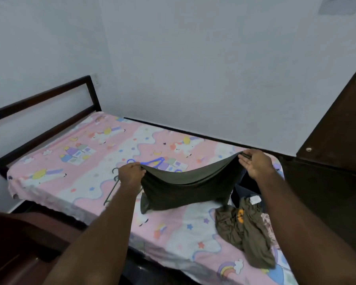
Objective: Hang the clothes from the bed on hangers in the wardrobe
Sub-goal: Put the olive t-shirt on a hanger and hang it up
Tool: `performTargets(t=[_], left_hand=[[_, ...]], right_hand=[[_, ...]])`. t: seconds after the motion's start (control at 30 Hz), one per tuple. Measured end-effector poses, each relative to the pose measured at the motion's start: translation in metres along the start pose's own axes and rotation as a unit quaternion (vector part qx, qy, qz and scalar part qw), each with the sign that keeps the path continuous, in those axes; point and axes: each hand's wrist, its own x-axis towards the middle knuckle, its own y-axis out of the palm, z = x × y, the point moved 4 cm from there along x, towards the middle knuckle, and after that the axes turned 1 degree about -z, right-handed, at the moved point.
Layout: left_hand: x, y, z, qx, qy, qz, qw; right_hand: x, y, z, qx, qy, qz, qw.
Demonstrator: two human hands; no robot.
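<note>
I hold a dark olive garment (185, 192) stretched between both hands above the bed (74, 182); its lower edge touches the pink patterned sheet. My left hand (131, 173) grips its left top corner. My right hand (253, 163) pinches the right top corner, palm turned toward me. A blue hanger (150, 161) lies on the sheet behind the garment. A grey hanger (113, 188) lies left of my left wrist. A crumpled olive garment with an orange print (245, 231) lies on the bed at the right, next to a dark one (247, 186) with a white label.
The dark metal headboard (41, 112) stands at the left against the pale wall. A dark brown wooden door panel (341, 128) rises at the right, beside the bed's end. A reddish-brown furniture edge (19, 233) sits at the lower left.
</note>
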Motion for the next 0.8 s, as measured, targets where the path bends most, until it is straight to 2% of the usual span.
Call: performTargets(t=[0.17,0.3,0.4,0.53,0.6,0.7,0.8], left_hand=[[0.005,-0.025,0.053,-0.081,-0.002,0.116,0.990],[0.012,-0.027,0.069,-0.053,-0.009,0.094,0.994],[0.018,-0.022,0.072,-0.014,-0.038,0.065,0.997],[0.036,-0.005,0.078,0.063,-0.062,0.077,0.993],[0.049,0.011,0.084,0.106,-0.063,0.084,0.989],[0.064,0.037,0.096,0.167,-0.066,0.102,0.978],[0.090,0.069,0.117,0.256,-0.077,0.124,0.956]], right_hand=[[-0.013,-0.005,-0.044,-0.042,0.011,-0.017,0.999],[-0.004,-0.006,-0.072,-0.076,0.023,-0.034,0.996],[0.014,-0.006,-0.086,-0.084,0.045,-0.047,0.994],[0.055,0.003,-0.111,-0.090,0.083,-0.034,0.992],[0.089,0.009,-0.132,-0.136,0.096,-0.051,0.985],[0.131,0.021,-0.169,-0.206,0.152,-0.006,0.967],[0.179,0.035,-0.206,-0.298,0.160,0.026,0.941]])
